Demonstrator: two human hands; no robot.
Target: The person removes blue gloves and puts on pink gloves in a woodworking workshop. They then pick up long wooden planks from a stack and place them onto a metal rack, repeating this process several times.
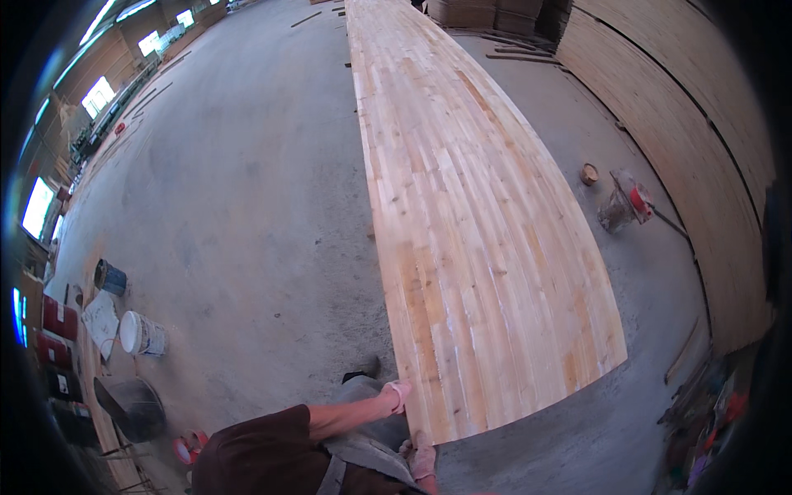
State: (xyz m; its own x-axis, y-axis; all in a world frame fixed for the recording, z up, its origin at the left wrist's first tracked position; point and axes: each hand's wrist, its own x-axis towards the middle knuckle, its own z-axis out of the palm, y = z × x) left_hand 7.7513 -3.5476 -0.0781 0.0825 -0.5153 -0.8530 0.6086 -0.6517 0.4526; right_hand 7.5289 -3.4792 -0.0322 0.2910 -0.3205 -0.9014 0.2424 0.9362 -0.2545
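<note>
A long panel of glued pale wood strips (487, 272) stretches from near my body to the far top of the head view. My left hand (397, 397), in a pinkish glove, grips its left long edge close to the near corner. At that corner my right hand (423, 462), gloved alike, is closed on the near end, with its fingertips at the edge. Fingers under the wood are hidden. My dark sleeve (256, 445) and grey apron (371, 454) show beside the panel. What holds the panel up from below cannot be seen.
Left on the concrete floor stand a white bucket (143, 334), a black tub (132, 408) and a dark blue bucket (110, 277). To the right are a small tin (589, 173) and a plastic-wrapped container (619, 210). Tall wooden panels (685, 148) line the right side.
</note>
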